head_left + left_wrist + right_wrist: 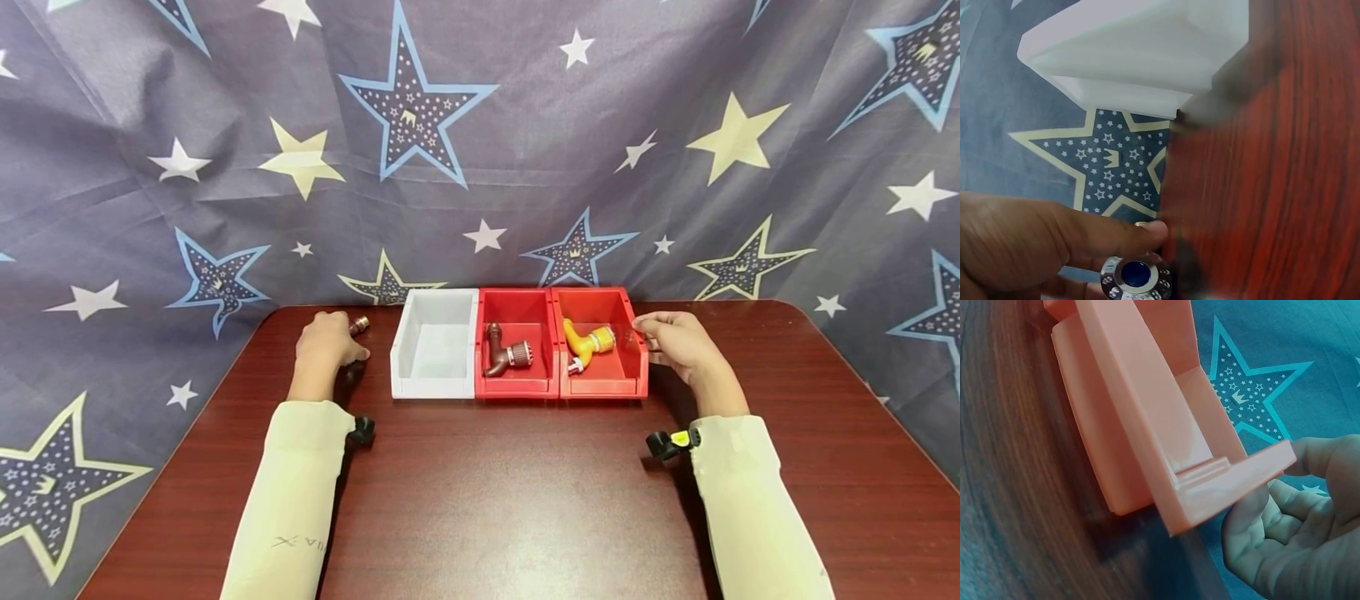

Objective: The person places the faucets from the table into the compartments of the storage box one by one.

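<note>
My left hand (324, 343) grips a brown tap (359, 326) at the table's far left; fingers hide most of it. In the left wrist view, the tap's round knob (1135, 275) has a blue centre and a brown and silver ring. With thumb and finger, my right hand (678, 343) pinches the outer rim of the right red bin (604, 388). That bin holds a yellow tap (587, 345) with a ribbed knob. In the middle red bin (517, 388) lies another brown tap (504, 352).
A white bin (433, 388) stands at the left of the row, touching the middle red one. The bins sit near the back of the dark red wooden table (510, 500). Behind it hangs a grey cloth (510, 208) with stars.
</note>
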### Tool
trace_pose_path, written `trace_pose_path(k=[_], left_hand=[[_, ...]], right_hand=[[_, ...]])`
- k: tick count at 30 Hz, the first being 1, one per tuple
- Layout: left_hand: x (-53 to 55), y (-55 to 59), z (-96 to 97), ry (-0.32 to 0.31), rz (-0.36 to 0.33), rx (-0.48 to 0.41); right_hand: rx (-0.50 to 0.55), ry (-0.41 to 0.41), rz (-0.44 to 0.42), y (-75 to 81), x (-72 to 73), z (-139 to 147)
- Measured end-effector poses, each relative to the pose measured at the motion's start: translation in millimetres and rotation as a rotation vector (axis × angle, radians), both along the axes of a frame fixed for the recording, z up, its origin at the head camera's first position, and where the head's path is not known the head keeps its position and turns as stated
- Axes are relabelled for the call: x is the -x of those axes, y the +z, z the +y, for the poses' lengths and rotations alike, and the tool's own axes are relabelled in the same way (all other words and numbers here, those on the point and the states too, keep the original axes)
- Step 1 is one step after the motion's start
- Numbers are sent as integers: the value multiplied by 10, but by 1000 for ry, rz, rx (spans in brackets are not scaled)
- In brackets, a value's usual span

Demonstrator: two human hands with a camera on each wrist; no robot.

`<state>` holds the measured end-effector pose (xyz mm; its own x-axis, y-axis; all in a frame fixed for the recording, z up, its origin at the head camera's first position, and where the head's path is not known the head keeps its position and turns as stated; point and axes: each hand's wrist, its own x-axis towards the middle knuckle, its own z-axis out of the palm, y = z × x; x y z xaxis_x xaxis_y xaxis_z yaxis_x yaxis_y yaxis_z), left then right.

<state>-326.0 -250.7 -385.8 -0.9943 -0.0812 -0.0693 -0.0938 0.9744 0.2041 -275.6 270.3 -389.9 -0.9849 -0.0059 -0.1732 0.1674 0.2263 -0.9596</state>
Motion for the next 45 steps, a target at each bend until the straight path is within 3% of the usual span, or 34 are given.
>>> trace_pose_path(k=[8, 19, 27, 30, 37, 45], left_hand=[[5, 58, 47, -99, -28, 50], [-3, 30, 90, -148, 22, 35], [-22, 51, 50, -349, 25, 12], [-13, 27, 33, -393, 47, 27], [21, -5, 38, -442, 58, 41], [27, -30, 8, -438, 5, 10]], right_hand=[[20, -1, 4, 17, 5, -1], [6, -1, 6, -6, -11, -8], [14, 1, 8, 11, -17, -13], [22, 2, 6, 7, -15, -15], [21, -2, -2, -5, -15, -12], [47, 8, 9, -38, 18, 8]])
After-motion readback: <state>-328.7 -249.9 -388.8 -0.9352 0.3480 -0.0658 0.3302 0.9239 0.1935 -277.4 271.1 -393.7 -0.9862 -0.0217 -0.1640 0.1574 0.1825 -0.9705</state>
